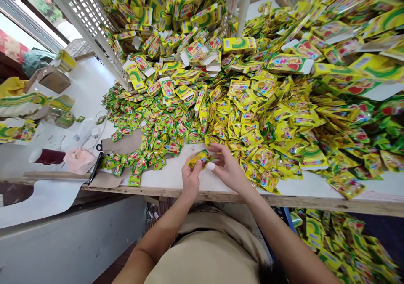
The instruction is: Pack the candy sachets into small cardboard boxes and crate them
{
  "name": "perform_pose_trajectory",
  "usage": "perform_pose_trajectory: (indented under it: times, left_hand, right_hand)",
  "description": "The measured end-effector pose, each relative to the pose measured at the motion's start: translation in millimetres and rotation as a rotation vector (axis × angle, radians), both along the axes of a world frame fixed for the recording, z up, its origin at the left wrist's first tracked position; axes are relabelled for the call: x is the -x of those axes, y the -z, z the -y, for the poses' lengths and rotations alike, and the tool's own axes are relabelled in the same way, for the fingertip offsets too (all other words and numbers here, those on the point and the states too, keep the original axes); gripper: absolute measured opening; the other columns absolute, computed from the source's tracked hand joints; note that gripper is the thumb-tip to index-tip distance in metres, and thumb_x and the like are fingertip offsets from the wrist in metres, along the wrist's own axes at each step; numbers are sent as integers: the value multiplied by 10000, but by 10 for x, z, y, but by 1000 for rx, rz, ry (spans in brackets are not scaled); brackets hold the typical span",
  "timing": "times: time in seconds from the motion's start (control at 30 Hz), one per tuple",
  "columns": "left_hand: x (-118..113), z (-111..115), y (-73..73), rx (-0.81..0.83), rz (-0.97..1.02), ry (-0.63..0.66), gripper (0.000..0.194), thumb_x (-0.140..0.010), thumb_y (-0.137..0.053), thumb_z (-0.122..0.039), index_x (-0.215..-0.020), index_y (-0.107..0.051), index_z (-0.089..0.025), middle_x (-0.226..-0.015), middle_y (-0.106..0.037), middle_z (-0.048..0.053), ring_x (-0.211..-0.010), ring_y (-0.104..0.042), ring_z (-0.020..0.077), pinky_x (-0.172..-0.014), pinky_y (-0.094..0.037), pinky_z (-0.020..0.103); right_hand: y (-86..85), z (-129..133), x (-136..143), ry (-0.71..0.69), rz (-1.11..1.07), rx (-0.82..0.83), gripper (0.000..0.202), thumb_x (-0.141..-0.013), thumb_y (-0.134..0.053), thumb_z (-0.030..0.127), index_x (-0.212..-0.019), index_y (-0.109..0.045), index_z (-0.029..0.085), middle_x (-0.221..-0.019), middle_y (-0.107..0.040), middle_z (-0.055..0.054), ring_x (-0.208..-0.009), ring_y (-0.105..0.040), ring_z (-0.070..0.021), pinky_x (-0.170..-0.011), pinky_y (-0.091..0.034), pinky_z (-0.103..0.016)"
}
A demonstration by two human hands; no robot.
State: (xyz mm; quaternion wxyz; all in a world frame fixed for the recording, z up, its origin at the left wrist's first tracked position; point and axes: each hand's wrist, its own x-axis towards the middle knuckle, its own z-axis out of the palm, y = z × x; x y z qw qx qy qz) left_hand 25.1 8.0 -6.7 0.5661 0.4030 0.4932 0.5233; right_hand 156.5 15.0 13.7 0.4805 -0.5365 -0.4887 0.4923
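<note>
A small yellow packet (196, 159) with green and red print is held over the table's front edge. My left hand (190, 179) is closed on its left end, thumb on top. At its other end are the curled fingers of my right hand (227, 168), whose thumb wears a white cover (211, 166). Just beyond my hands lies a heap of small green sachets (164, 128). Larger yellow packets (252, 126) are piled to the right of it.
Yellow boxes (239, 44) are heaped behind, beside a white plastic crate (91, 31). On the left are a dark red cup (47, 156), a pink plastic bag (78, 160), a black pen-like object (96, 168) and brown cardboard (123, 143). Below the table's wooden edge (303, 202), more yellow packs (344, 246) fill a container.
</note>
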Motion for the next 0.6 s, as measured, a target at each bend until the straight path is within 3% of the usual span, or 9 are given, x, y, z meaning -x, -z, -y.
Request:
perform_pose_trajectory:
  times: [0.13, 0.2, 0.27, 0.33, 0.47, 0.53, 0.6]
  left_hand:
    - [17, -25, -5, -142, -345, -5, 383, -929, -392, -494, -942, -650, -212, -1226, -531, 121, -1214, -496, 275, -1059, -411, 459]
    - [89, -179, -72, -220, -475, -40, 390, -948, -333, -481, -1022, -616, -224, -1252, -505, 130, -1259, -452, 276, -1091, -365, 465]
    - [170, -470, -178, -309, -563, -94, 368, -960, -324, -451, -1163, -527, -220, -1243, -514, 129, -1252, -456, 254, -1084, -363, 453]
    - [203, -873, -280, -416, -674, -86, 341, -930, -435, -437, -1172, -500, -206, -1227, -531, 123, -1194, -496, 237, -1014, -419, 413]
    - [18, -1719, -336, -545, -869, -88, 478, -801, -650, -437, -1171, -504, -172, -1154, -571, 135, -1119, -536, 250, -960, -434, 400]
    - [-120, -1998, -335, -543, -897, -9, 487, -774, -688, -413, -1162, -525, -169, -1049, -613, 119, -1006, -588, 242, -900, -458, 398]
    - [-183, -2101, -395, -546, -890, 21, 379, -814, -651, -357, -1136, -555, -182, -957, -645, 91, -915, -616, 222, -849, -478, 385]
  right_hand:
    - [9, -80, 10, -114, 161, -62, 143, -779, -621, 323, -879, -604, 222, -832, -669, -32, -760, -602, -193, -689, -490, -325]
    - [65, -90, 13, -117, 214, -51, 112, -790, -604, 330, -811, -574, 224, -698, -612, 7, -655, -551, -171, -619, -456, -294]
    - [139, -83, 8, -126, 247, -38, 123, -800, -587, 338, -789, -538, 226, -642, -555, 27, -604, -505, -158, -577, -428, -277]
    - [207, -66, 6, -124, 247, -25, 146, -818, -564, 359, -789, -508, 227, -645, -531, 31, -600, -487, -154, -569, -423, -274]
    - [260, -22, 25, -116, 241, -15, 167, -846, -530, 392, -837, -502, 227, -686, -533, 24, -624, -490, -156, -588, -433, -282]
    - [255, 10, 21, -103, 237, -10, 171, -848, -528, 401, -865, -506, 232, -683, -533, 25, -618, -496, -160, -585, -435, -284]
    - [252, 57, -17, -76, 206, 3, 180, -848, -531, 406, -898, -511, 234, -698, -552, 19, -632, -518, -168, -592, -446, -288]
